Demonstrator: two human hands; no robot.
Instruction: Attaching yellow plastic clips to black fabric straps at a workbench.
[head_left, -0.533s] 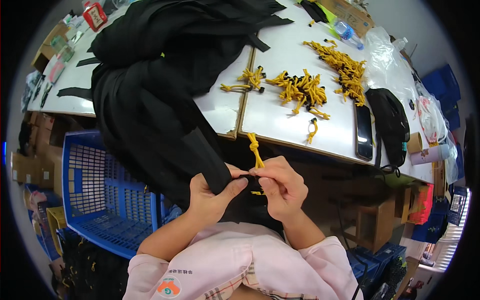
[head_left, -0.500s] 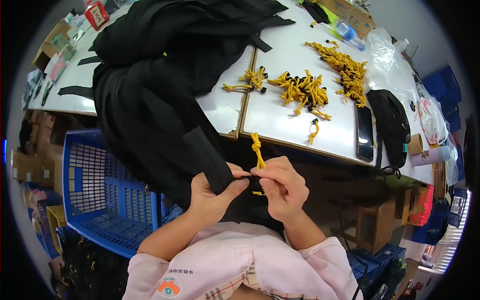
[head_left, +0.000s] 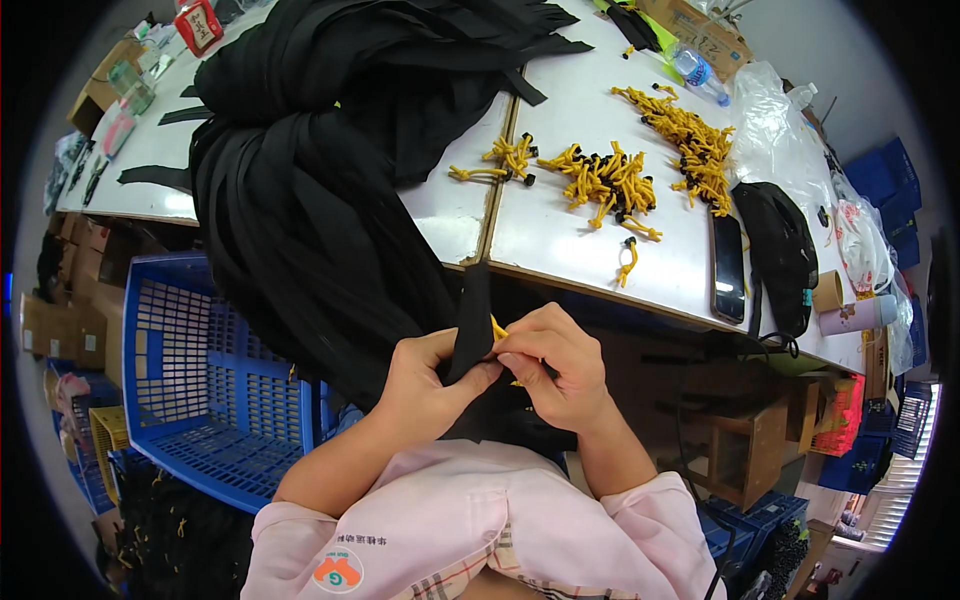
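- Yellow cord [head_left: 499,328], mid-view, just beside the black strap [head_left: 473,320].
- Right hand [head_left: 555,370] at 4 o'clock from it, fingers pinching the cord.
- Left hand [head_left: 425,385] at 8 o'clock, fingers gripping the strap.
- Heaped black straps [head_left: 290,190], 10 o'clock, drape off the counter [head_left: 560,245].
- Knotted cords [head_left: 605,182], 1 o'clock; phone [head_left: 728,268], 2 o'clock.
- Blue crate [head_left: 262,352], 9 o'clock.

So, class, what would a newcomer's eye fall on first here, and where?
Probably the big heap of black strips spilling over the front edge of the white table. Bright yellow cords in clusters right of the heap may catch the eye next, then the blue crate at lower left.
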